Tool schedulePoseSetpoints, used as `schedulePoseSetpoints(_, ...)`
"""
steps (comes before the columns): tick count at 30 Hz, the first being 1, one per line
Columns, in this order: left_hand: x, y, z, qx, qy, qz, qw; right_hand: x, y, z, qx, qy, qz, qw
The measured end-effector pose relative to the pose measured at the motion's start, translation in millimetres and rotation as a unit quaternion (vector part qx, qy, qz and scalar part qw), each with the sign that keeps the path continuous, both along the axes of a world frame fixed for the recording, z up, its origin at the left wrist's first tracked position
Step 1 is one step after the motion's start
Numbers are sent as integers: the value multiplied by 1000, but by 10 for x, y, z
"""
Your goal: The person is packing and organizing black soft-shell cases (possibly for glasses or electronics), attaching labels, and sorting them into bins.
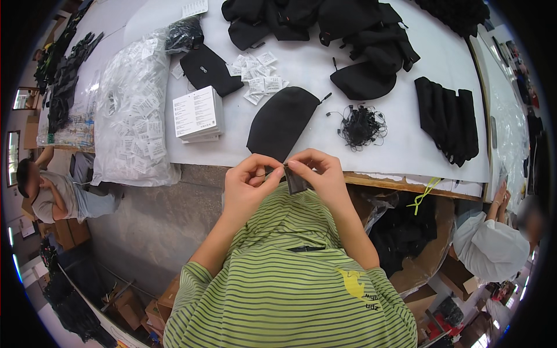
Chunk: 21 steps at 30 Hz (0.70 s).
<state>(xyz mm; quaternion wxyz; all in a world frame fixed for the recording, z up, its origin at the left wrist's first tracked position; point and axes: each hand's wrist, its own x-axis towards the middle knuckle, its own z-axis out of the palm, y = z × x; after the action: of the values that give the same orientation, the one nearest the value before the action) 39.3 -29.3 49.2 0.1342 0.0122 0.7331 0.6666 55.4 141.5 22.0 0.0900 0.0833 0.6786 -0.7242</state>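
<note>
White-covered worktable (403,155) across upper frame, workshop behind; at centre, right hand's (326,175) thumb and forefinger pinch a small dark tag (297,185), which hangs below those fingertips, left hand's (248,181) thumb and forefinger nearly together alongside, grip unclear, round-ended black fabric piece (284,118) just above.

Head-worn fisheye; looks down

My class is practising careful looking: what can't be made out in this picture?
All in the head view:
Dark piece: its upper end is hidden by the right hand.
Left hand: its own fingers hide whether it grips anything.
Black strings: too small and tangled to count.
Black pile, top right: cut off by the picture's edge.
</note>
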Motion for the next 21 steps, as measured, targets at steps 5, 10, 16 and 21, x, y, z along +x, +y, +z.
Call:
schedulePoseSetpoints(5, -2, 19, -27, -20, -1, 0, 1000, 35, 44, 25, -159, -44, -20, 986)
schedulePoseSetpoints(10, 4, 11, -31, -22, -3, -9, 1000, 45, 30, 9, -116, -24, -18, 993)
schedulePoseSetpoints(16, 10, 9, -29, -12, -5, -8, 1000, 51, 5, 13, -101, -15, -29, 994)
schedulePoseSetpoints(21, 33, 18, -44, 30, -39, -13, 999, 60, 27, 28, -45, 13, -22, 999)
